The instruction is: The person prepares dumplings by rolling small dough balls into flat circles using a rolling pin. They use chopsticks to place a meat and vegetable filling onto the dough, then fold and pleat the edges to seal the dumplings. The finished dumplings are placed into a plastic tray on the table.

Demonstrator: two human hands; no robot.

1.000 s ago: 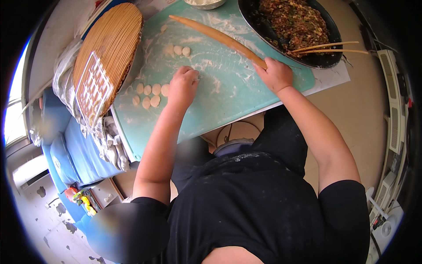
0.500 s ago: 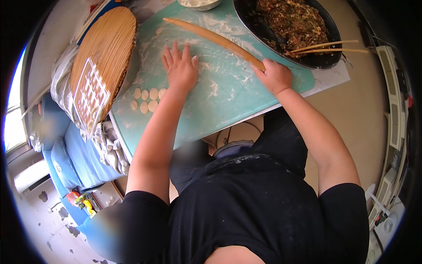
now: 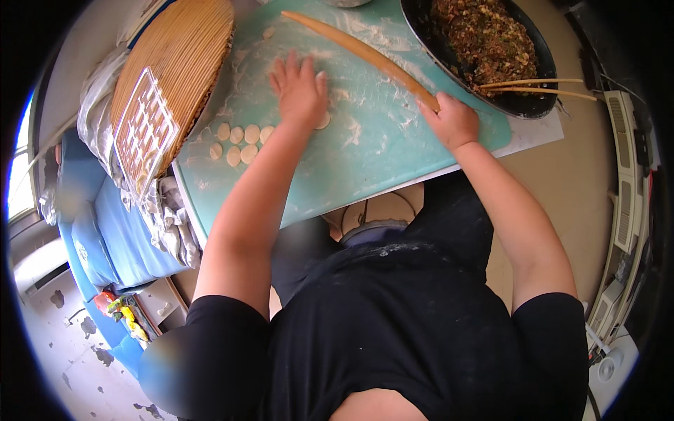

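On a flour-dusted green mat [image 3: 365,151], my left hand [image 3: 300,91] lies palm down with its fingers spread. A pale dough round [image 3: 323,121] peeks out beside its wrist, partly covered by the hand. Several small flattened dough rounds [image 3: 249,135] sit in two rows to the left of my forearm, and one small dough piece [image 3: 269,33] lies farther off. My right hand [image 3: 453,121] is wrapped round the near end of a long tapered wooden rolling pin [image 3: 358,51], which slants away to the far left across the mat.
A black pan [image 3: 415,31] of minced filling [image 3: 491,43] with chopsticks [image 3: 537,83] stands at the far right. On the left are a round slatted tray [image 3: 186,56] and a white plastic grid [image 3: 146,130]. A bowl [image 3: 344,2] is cut off at the top.
The whole view has shifted, moving the table up and right in the picture. A dough round now shows beside my left wrist. Both hands keep about the same pose.
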